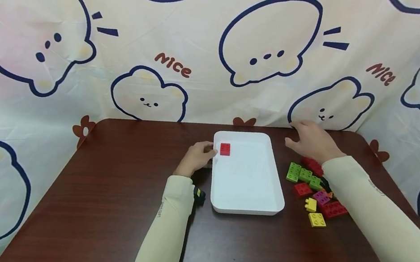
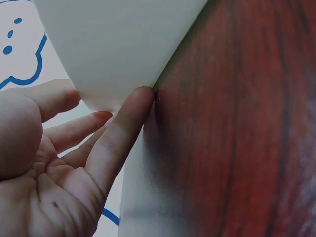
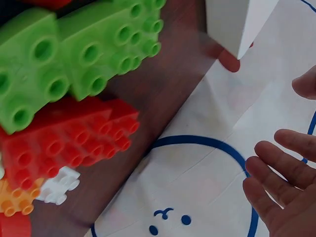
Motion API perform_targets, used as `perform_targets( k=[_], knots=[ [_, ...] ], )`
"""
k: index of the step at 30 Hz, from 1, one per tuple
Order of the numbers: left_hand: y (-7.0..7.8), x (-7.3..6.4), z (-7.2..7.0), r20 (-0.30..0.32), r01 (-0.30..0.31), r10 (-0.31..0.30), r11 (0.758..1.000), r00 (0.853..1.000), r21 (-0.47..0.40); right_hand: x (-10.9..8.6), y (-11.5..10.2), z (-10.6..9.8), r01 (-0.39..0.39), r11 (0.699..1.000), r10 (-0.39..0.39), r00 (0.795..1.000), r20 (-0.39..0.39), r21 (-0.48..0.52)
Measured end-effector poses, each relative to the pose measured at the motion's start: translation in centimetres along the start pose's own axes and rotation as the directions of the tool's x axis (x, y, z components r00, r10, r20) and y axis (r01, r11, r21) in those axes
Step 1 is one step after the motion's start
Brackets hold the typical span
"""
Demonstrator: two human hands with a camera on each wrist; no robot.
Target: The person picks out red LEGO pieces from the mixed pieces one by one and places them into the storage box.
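Note:
My left hand (image 1: 196, 156) holds the left side of a white tray (image 1: 252, 178), near its far corner. In the left wrist view, the fingers of this hand (image 2: 74, 143) lie against the tray's outer wall (image 2: 118, 44), one fingertip at its lower edge. Inside the tray sits a small red brick (image 1: 225, 149), at the far left. My right hand (image 1: 312, 139) hovers with nothing in it at the table's back right, beyond the bricks. Its fingers (image 3: 276, 173) are spread in the right wrist view, apart from the green bricks (image 3: 98, 49) and red bricks (image 3: 74, 140).
Right of the tray lies a loose group of bricks: green (image 1: 293, 172), red (image 1: 302, 190), purple (image 1: 321, 197) and yellow (image 1: 317, 220). The right forearm (image 1: 377, 210) passes over part of it. A printed cloth (image 1: 208, 35) hangs behind the brown table (image 1: 121, 208).

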State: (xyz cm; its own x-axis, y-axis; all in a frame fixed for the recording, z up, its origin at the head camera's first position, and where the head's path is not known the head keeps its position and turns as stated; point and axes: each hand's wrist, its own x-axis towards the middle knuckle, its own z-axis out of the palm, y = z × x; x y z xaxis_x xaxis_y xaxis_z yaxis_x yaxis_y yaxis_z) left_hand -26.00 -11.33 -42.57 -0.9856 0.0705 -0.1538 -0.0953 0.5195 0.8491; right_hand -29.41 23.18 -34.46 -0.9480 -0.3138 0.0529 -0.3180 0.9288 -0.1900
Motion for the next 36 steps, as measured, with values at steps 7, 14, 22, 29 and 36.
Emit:
perform_targets(
  k=[7, 14, 22, 29, 36],
  knots=[
    [0.0, 0.0, 0.0, -0.002, -0.005, 0.005, 1.000, 1.000, -0.001, -0.2, 1.7, 0.2, -0.024, 1.000, 0.024, 0.999, 0.024, -0.018],
    [-0.2, 0.1, 0.1, -0.004, -0.012, 0.012, 1.000, 1.000, -0.013, -0.5, 3.2, 0.8, -0.067, 0.998, 0.067, 0.995, 0.074, -0.004],
    [-0.3, 0.0, 0.1, 0.000, -0.020, 0.020, 0.998, 1.000, -0.066, -0.7, 4.9, 1.7, -0.137, 0.990, 0.138, 0.980, 0.145, -0.014],
    [-0.2, -0.1, 0.1, -0.007, -0.006, 0.006, 0.999, 1.000, -0.039, -0.7, 6.2, 2.6, -0.182, 0.983, 0.181, 0.962, 0.205, -0.010],
    [-0.3, 0.0, 0.1, -0.003, -0.002, 0.001, 0.999, 1.000, -0.043, -0.7, 6.8, 3.2, -0.187, 0.982, 0.183, 0.948, 0.260, -0.011]
  ],
)
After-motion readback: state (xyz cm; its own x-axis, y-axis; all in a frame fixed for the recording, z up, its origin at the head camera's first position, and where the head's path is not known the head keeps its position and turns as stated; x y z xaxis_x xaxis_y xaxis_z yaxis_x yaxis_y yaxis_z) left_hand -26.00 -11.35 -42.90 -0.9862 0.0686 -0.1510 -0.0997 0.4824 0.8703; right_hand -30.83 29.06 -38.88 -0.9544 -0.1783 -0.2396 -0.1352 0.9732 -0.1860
